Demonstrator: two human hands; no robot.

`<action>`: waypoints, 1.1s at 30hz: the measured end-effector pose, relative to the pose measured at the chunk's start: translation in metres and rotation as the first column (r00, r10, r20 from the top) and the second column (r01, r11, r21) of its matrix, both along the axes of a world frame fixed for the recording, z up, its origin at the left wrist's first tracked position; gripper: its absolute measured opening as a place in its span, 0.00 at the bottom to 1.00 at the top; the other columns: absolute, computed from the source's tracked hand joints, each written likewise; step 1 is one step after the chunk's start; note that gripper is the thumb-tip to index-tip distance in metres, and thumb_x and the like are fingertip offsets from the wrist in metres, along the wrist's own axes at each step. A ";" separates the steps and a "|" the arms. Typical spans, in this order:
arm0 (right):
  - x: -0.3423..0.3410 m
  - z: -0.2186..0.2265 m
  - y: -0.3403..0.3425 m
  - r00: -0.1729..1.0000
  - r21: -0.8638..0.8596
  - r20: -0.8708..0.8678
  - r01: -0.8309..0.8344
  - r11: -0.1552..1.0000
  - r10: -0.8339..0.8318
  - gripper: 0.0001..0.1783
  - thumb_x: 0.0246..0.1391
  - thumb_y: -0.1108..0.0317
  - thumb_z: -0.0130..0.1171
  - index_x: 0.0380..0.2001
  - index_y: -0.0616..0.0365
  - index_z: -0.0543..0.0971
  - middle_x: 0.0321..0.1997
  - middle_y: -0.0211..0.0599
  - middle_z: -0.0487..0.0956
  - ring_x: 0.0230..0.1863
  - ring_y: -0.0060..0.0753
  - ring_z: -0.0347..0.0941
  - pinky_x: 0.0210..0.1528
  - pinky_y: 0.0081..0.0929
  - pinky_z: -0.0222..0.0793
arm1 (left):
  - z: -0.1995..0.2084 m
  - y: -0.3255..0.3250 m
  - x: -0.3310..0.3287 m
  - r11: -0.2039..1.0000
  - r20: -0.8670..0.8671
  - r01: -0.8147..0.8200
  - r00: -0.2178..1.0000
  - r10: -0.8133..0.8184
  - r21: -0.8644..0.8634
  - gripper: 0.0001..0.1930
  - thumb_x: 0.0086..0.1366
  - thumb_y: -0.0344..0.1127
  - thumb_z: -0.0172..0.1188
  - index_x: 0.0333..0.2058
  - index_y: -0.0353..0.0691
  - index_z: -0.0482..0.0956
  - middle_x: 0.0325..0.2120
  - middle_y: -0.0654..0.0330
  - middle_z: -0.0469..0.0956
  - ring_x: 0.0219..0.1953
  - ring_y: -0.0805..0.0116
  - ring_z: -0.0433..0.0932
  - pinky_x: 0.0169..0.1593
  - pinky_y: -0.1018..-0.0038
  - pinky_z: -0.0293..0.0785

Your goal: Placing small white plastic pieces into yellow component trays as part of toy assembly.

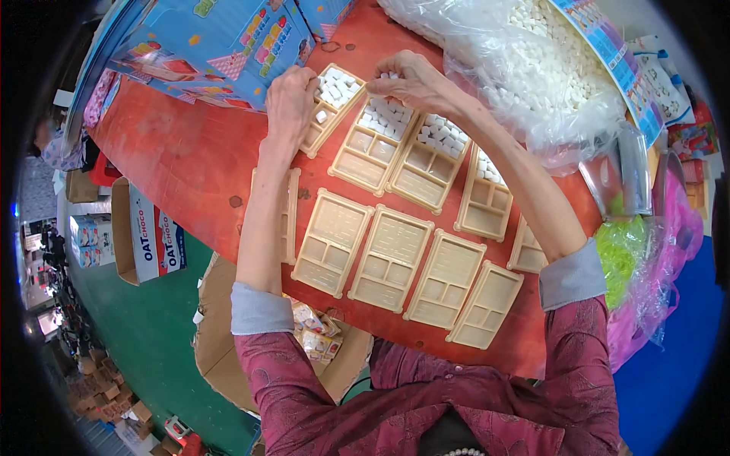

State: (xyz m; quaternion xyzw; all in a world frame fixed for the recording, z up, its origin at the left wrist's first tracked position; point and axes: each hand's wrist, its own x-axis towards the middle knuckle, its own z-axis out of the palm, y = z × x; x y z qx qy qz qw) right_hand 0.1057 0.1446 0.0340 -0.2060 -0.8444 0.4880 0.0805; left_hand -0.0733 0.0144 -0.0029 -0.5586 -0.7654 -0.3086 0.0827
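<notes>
My left hand (pixel 290 105) is curled, its fingertips at the left edge of a beige compartment tray (pixel 312 137). White marshmallow-like pieces (pixel 334 89) fill that tray's far section, and a single one lies in a small compartment. What the left fingers grip is hidden. My right hand (pixel 411 82) bends over the far end of the neighbouring tray (pixel 357 166), its fingers closed around a few white pieces (pixel 390 75). Two more trays to the right, a middle tray (pixel 414 178) and a right tray (pixel 480 217), also have white pieces in their far sections.
Several unfilled trays (pixel 391 258) line the near side of the red table (pixel 175 144). A clear bag of white pieces (pixel 563 76) lies at the far right, blue printed cartons (pixel 205 53) at the far left. An open cardboard box (pixel 220 334) with small packets stands below the near edge.
</notes>
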 end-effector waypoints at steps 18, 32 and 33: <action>-0.003 -0.009 -0.002 1.000 -0.086 -0.030 0.004 0.996 -0.007 0.15 0.52 0.60 0.57 0.26 0.64 0.78 0.17 0.28 0.70 0.21 0.18 0.63 0.22 0.21 0.57 | -0.011 -0.019 0.036 0.941 -0.222 0.168 0.946 -0.238 -0.293 0.35 0.62 0.52 0.51 0.58 0.29 0.56 0.61 0.42 0.55 0.64 0.48 0.54 0.62 0.53 0.54; -0.011 -0.007 0.007 0.995 -0.021 -0.066 0.070 0.997 -0.071 0.14 0.52 0.62 0.57 0.29 0.65 0.78 0.20 0.32 0.72 0.23 0.20 0.67 0.24 0.21 0.61 | -0.001 -0.024 0.038 0.914 -0.192 0.120 0.959 -0.207 -0.387 0.36 0.63 0.53 0.51 0.60 0.31 0.54 0.63 0.43 0.50 0.65 0.47 0.50 0.63 0.47 0.49; -0.018 -0.011 0.007 0.995 -0.023 -0.071 0.065 0.998 -0.066 0.14 0.52 0.62 0.57 0.29 0.65 0.78 0.20 0.32 0.72 0.23 0.20 0.67 0.24 0.21 0.61 | -0.004 -0.026 0.035 0.914 -0.196 0.113 0.959 -0.202 -0.389 0.36 0.63 0.53 0.51 0.60 0.31 0.54 0.63 0.43 0.50 0.65 0.47 0.50 0.63 0.47 0.49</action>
